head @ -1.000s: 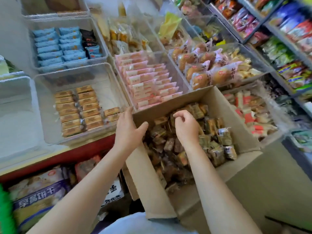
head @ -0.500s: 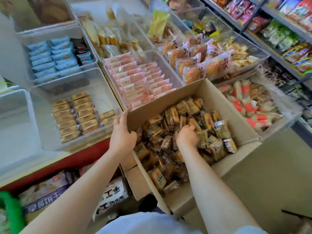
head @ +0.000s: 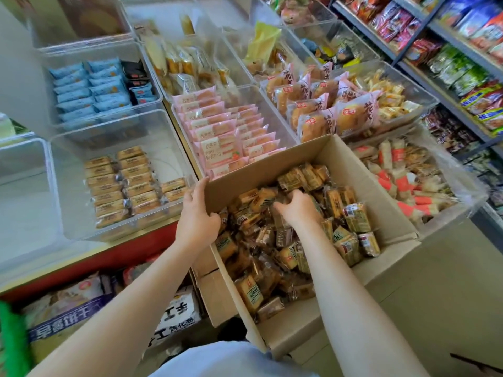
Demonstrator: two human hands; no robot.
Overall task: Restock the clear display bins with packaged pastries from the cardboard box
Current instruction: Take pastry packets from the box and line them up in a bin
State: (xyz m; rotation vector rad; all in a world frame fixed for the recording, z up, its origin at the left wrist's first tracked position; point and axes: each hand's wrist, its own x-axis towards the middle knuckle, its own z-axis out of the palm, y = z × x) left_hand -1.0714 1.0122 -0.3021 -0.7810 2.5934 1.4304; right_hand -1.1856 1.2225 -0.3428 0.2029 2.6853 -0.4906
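An open cardboard box full of small brown wrapped pastries sits in front of me, leaning on the display counter. My left hand grips the box's upper left corner, fingers over the rim. Inside the box, my right hand lies palm down with its fingers curled round pastries in the heap. To the left stands a clear display bin with two neat rows of the same brown pastries and bare floor around them.
Other clear bins hold pink packs, blue packs, large buns and red-and-white snacks. A clear bin at far left holds nothing. Wall shelves of snack bags run along the right. Sacks lie under the counter.
My right hand has dropped from above the box into the heap and closed on pastries. My left hand stayed on the box corner. The view has shifted slightly.
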